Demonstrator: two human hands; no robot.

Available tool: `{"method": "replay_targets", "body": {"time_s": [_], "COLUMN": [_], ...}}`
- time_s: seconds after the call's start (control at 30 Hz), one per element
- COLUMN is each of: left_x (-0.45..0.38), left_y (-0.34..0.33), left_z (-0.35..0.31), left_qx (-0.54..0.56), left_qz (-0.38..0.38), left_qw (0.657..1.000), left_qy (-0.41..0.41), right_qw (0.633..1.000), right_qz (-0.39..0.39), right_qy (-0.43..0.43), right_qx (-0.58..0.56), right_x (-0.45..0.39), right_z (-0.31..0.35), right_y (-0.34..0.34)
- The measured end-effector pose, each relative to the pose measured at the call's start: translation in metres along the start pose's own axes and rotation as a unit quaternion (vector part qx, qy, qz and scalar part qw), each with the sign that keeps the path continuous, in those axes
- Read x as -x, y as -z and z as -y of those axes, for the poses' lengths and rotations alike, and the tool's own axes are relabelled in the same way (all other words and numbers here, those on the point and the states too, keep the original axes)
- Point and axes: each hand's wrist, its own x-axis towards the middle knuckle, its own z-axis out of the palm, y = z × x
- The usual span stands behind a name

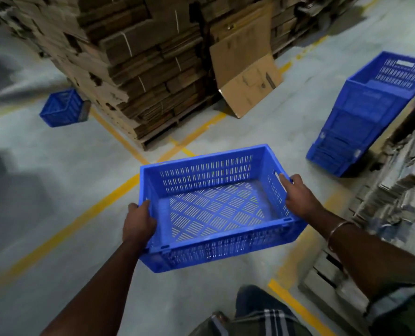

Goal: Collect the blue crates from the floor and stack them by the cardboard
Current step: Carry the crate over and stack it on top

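I hold an empty blue slotted crate [216, 207] above the floor in the middle of the view. My left hand [138, 223] grips its left end rim. My right hand [298, 197] grips the right end by the handle slot. A stack of several nested blue crates [361, 115] stands at the right, leaning against flattened cardboard [395, 180]. Another single blue crate [62, 108] sits on the floor at the far left, beside the big cardboard pallet stack [138, 64].
Yellow floor lines [114, 190] cross the grey concrete. A loose folded carton [247, 78] leans on the central pallet stack. More cardboard piles run along the right edge. My leg and foot [247, 314] show at the bottom.
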Motion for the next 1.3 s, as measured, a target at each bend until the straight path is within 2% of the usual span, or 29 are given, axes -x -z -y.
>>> {"method": "replay_targets", "body": {"time_s": [0.27, 0.43, 0.73, 1.0, 1.1, 1.3], "left_x": [-0.19, -0.3, -0.494, -0.711, -0.788, -0.922], "left_y": [-0.024, -0.015, -0.023, -0.055, -0.053, -0.063], "left_z": [-0.077, -0.147, -0.25, -0.335, -0.384, -0.5], "left_qx": [-0.016, -0.002, -0.017, -0.028, -0.025, -0.034], "left_qz": [0.024, 0.019, 0.024, 0.085, 0.101, 0.079], "left_qw": [0.999, 0.997, 0.992, 0.983, 0.975, 0.959], "left_qy": [-0.046, -0.069, -0.124, -0.162, -0.199, -0.271], "right_qw": [0.998, 0.997, 0.99, 0.984, 0.982, 0.969], "right_qz": [-0.014, -0.011, -0.05, -0.046, -0.053, -0.098], "right_qy": [-0.047, -0.062, -0.103, -0.156, -0.175, -0.213], "right_qx": [-0.031, -0.046, -0.077, -0.074, -0.058, -0.078], "right_x": [-0.164, -0.272, -0.446, -0.608, -0.668, -0.768], "right_z": [-0.041, -0.067, -0.108, -0.134, -0.145, -0.195], "right_y": [0.005, 0.028, 0.049, 0.066, 0.086, 0.107]}}
